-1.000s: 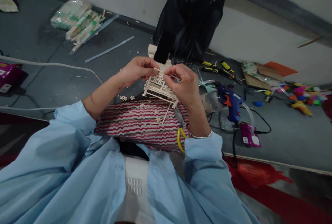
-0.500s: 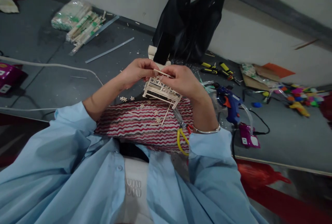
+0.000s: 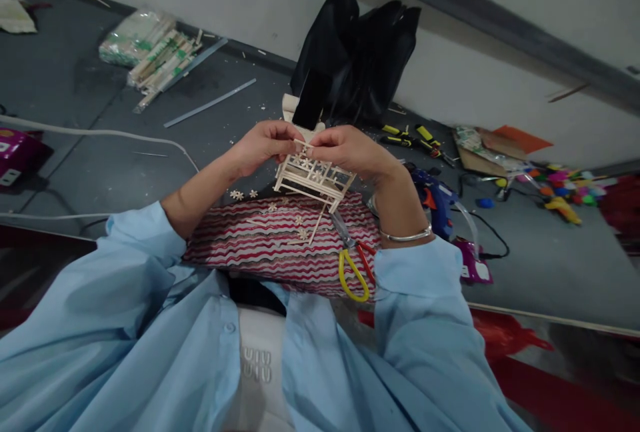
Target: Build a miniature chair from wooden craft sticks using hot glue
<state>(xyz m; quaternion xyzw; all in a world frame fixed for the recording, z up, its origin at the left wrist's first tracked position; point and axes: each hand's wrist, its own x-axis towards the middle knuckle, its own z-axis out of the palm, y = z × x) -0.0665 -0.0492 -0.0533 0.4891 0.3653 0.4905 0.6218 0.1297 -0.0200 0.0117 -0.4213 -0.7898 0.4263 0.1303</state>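
Note:
My left hand point(image 3: 273, 142) and my right hand point(image 3: 347, 151) meet fingertip to fingertip, both closed in a pinch. Between them shows a short part of a thin wooden stick point(image 3: 303, 144); the fingers hide the rest. Just below is a small frame built of wooden sticks point(image 3: 306, 185), with flower-shaped wooden pieces among its bars. It stands tilted at the far edge of a red-and-white wavy striped cloth point(image 3: 240, 235). Loose wooden flowers point(image 3: 302, 234) and thin sticks lie on the cloth. Scissors point(image 3: 354, 275) with yellow and red handles rest near my right forearm.
A dark phone point(image 3: 313, 99) leans on a pale holder before a black bag point(image 3: 370, 52). To the left lie bagged sticks point(image 3: 163, 59) and a ruler-like strip point(image 3: 210, 103). Pliers point(image 3: 417, 139), a blue glue gun point(image 3: 440, 202) and coloured pompoms point(image 3: 565, 182) lie right.
My right hand has shifted slightly right and turned, with its fingers now more level. Less of the stick shows between my hands. The view has shifted a little, and more of the scissors shows.

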